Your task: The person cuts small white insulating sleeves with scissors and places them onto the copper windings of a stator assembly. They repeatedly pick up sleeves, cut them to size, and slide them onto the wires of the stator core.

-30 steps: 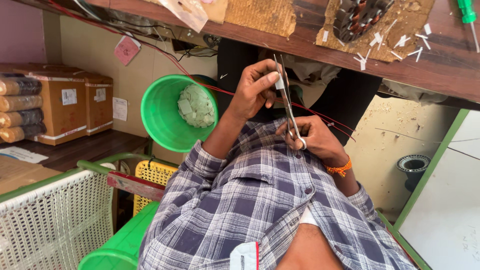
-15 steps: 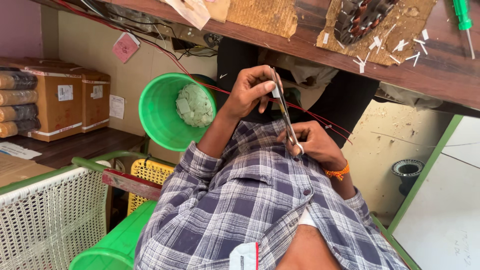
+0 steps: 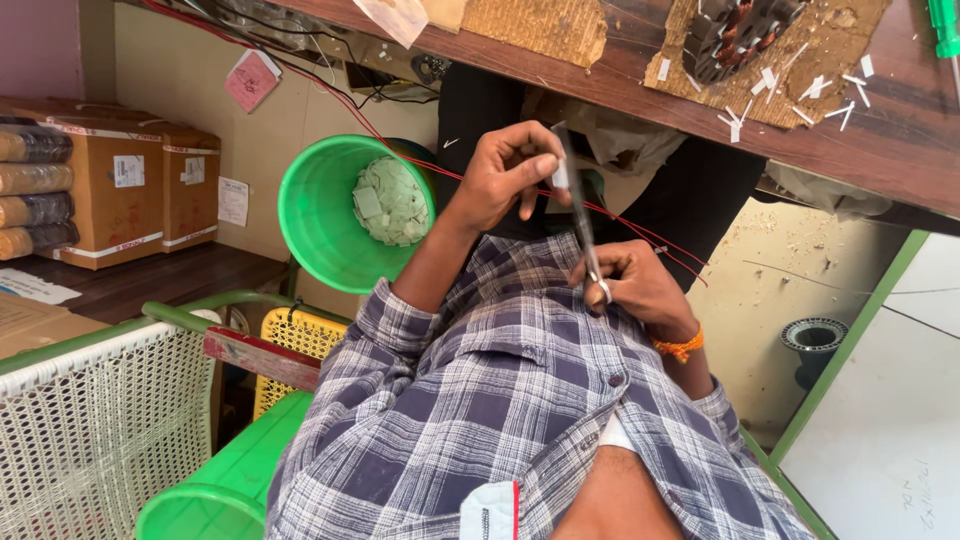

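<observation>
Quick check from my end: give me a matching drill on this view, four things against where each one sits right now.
Things:
1. green bucket
2. scissors
3. cardboard boxes
4. white cut strips

Places:
a. on the wooden benchtop, upper right
b. on the dark shelf, far left
c. between the two hands
d. left of the forearm, holding pale green pieces

Pairs: 1-d, 2-c, 3-b, 4-a

The scissors' (image 3: 583, 235) handles are buried in the right hand (image 3: 635, 285), the white bit pinched by the left hand (image 3: 505, 175) is too small to tell, and the screwdriver (image 3: 943, 25) and motor part (image 3: 740, 30) are cut off at the top edge — the scraps in the bucket (image 3: 310, 215) stay unclear.
</observation>
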{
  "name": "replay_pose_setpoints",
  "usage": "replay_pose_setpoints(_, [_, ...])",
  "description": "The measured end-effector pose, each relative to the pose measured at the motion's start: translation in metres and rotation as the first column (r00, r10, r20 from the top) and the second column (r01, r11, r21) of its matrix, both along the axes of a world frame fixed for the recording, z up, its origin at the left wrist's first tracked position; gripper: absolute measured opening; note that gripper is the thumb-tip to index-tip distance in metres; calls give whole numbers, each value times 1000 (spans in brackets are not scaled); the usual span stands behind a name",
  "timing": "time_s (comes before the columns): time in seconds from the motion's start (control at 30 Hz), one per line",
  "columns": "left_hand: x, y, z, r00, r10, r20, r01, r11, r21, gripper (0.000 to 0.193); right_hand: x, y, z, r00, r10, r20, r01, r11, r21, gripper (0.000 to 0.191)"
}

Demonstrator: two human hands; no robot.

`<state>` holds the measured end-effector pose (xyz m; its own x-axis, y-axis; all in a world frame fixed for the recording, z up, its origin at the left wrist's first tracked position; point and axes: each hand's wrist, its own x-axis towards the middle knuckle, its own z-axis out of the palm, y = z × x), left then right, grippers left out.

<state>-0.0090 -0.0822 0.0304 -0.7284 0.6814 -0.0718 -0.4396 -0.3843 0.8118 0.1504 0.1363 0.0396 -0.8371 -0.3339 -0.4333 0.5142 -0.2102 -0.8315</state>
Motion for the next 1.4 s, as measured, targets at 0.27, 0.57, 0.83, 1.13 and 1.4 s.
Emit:
replay_pose_setpoints(0.27, [10,8,5,995,-56,-77,39,977,-209,31,-7,-10,24,771,-514,-376,531,845,-67,67])
replay_pose_setpoints(0.57, [22,27,67,801,-265,-538,-54,862,-504,52,-32,-14,44,835,-440,-331,529,809,256,40])
replay_pose_setpoints(0.83, [27,31,59,695,-277,-663,-106,874,-475,44,-26,1,27,867,-459,-194,492,851,186,32])
replay_pose_setpoints(1.13, [30,32,24,967,-244,70,252,892,-376,17,-23,-4,22,874,-460,-160,465,885,-2,51])
replay_pose_setpoints(1.4, [33,26,49,718,-145,-681,-153,921,-358,12,-21,-21,15,841,-418,-343,513,817,264,41])
